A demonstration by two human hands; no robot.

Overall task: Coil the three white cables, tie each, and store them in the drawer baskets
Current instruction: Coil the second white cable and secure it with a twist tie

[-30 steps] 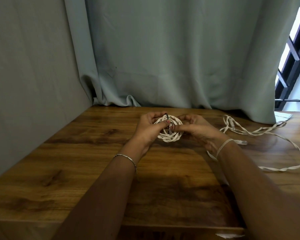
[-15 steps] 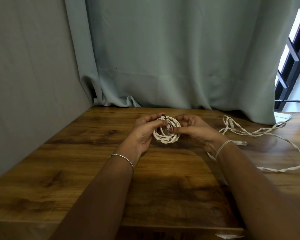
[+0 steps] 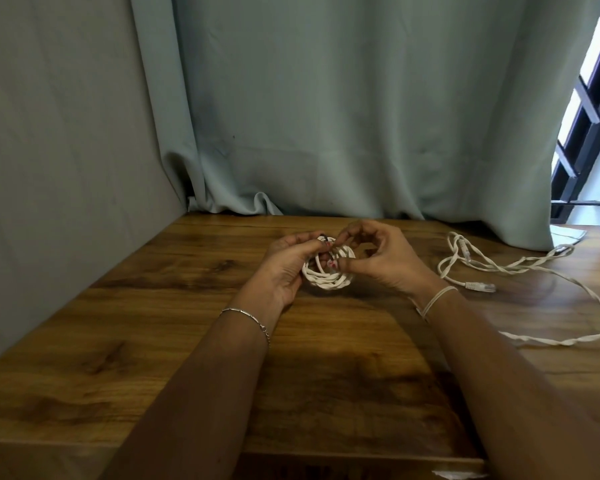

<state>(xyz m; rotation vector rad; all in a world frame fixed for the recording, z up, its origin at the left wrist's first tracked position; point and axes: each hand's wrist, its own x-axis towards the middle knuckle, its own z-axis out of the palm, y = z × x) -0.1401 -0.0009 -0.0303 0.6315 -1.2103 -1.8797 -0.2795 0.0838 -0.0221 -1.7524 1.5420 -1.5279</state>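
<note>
Fingers (image 3: 305, 245) of the left hand (image 3: 284, 268) and right hand (image 3: 388, 263) pinch 1 coiled white cable (image 3: 326, 280), centre frame, apparently tying it; 1 Ethernet cable (image 3: 480, 286), right, lies uncoiled.

Arches right hand (image 3: 388, 261) up off coiled cable (image 3: 328, 278), fingertips (image 3: 341, 238) now at dark tie (image 3: 324, 240) just beside grip of left hand (image 3: 284, 268); bares more coil below that grip.

bare forearms (image 3: 201, 393), thin silver bracelet (image 3: 245, 315) on left wrist, pale thin band (image 3: 437, 297) on right wrist
</note>
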